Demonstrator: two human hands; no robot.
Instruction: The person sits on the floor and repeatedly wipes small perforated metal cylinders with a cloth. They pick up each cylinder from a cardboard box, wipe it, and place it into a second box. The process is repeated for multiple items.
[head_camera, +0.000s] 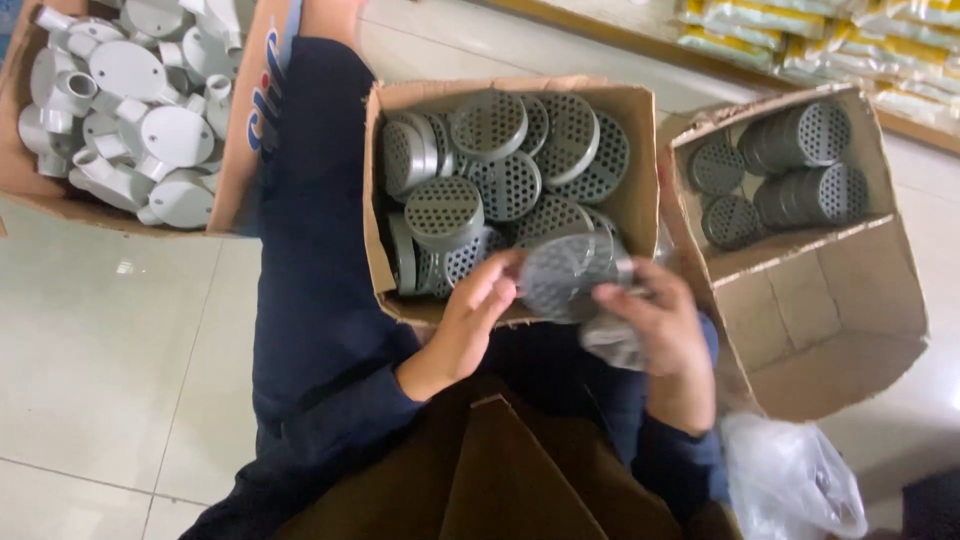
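My left hand (470, 318) and my right hand (660, 330) together hold a grey round perforated cap (560, 275) just in front of an open cardboard box (640, 110). That box is full of several loose grey perforated caps (490, 180). The left fingers touch the cap's left rim. The right hand grips its right side and also clutches a crumpled bit of clear plastic (612, 340). Both arms wear dark blue sleeves.
To the right, a second cardboard box (850, 290) holds stacked grey caps (800, 135) in its far part. At upper left, a box (20, 170) holds white round plastic fittings. A clear plastic bag (790, 480) lies at lower right. Pale floor tiles lie all around.
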